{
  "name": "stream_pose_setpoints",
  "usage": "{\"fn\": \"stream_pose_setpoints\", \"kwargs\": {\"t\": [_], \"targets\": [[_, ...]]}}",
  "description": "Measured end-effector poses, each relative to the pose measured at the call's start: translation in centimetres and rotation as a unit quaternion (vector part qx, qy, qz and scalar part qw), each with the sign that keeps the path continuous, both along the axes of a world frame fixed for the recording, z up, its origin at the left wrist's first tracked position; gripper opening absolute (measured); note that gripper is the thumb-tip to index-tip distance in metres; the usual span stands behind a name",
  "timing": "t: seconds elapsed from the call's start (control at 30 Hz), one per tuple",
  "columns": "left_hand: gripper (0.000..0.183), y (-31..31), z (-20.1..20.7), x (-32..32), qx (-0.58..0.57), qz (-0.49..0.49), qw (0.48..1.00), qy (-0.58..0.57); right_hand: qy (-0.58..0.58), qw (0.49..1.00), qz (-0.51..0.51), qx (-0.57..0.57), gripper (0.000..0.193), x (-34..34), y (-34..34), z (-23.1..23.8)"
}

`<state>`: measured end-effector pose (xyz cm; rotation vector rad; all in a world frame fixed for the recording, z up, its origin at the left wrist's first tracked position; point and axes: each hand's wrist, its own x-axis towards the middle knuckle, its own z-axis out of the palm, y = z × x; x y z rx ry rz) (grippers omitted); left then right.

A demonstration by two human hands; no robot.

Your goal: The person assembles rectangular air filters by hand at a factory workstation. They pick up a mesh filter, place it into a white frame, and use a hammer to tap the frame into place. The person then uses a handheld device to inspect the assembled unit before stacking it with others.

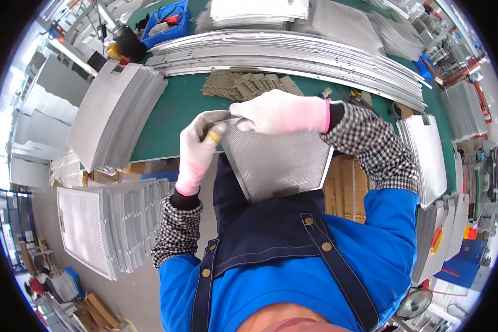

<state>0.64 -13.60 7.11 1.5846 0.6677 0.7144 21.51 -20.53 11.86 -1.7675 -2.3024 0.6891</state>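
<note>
A silver mesh filter panel (282,163) with a thin metal frame leans against my apron, its lower edge near my lap and its upper edge by the bench. My left hand (198,143), in a white glove with pink cuff and a yellow band on one finger, pinches the panel's upper left corner. Over the top edge lies my right hand (276,112), gloved alike, its fingertips closed on the same corner and meeting the left fingers. Exactly what lies between the fingertips is hidden. Beyond them, a pile of beige-grey slotted plastic pieces (243,84) rests on the green bench (169,119).
Long metal strips (282,52) lie across the bench behind the pile. A stack of pale panels (113,113) stands at left, with framed mesh panels (88,221) below it. More panels (426,152) stand at right. A blue bin (166,25) sits at the far left.
</note>
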Motion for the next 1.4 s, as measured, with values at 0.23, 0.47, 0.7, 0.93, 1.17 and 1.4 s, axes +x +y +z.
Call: {"fn": "stream_pose_setpoints", "kwargs": {"t": [0.23,0.47,0.7,0.93,1.17,1.4], "targets": [[0.021,-1.2,-0.5,0.0,0.004,0.032,0.995,0.09,0.012,0.998,0.027,0.053,0.027,0.8,-0.9,-0.1],[0.023,-3.2,1.3,-1.3,0.134,-0.024,0.987,0.081,0.109,0.99,0.069,-0.055,0.027,2.0,-1.6,0.7],[0.035,-2.3,-0.4,-0.3,0.044,0.071,0.996,0.027,-0.051,0.993,0.027,0.102,0.032,-0.2,-1.6,-1.2],[0.028,-4.4,-4.0,0.9,-0.049,0.078,0.994,-0.05,-0.058,0.998,-0.034,0.016,0.032,0.9,-3.5,0.2],[0.025,-0.2,10.9,5.2,0.447,0.023,0.893,-0.042,0.291,0.906,-0.147,0.268,0.027,1.9,-4.9,3.3],[0.022,2.6,9.2,10.1,0.613,-0.174,0.771,0.029,0.304,0.816,-0.315,0.378,0.022,2.1,-3.0,-8.4]]}}
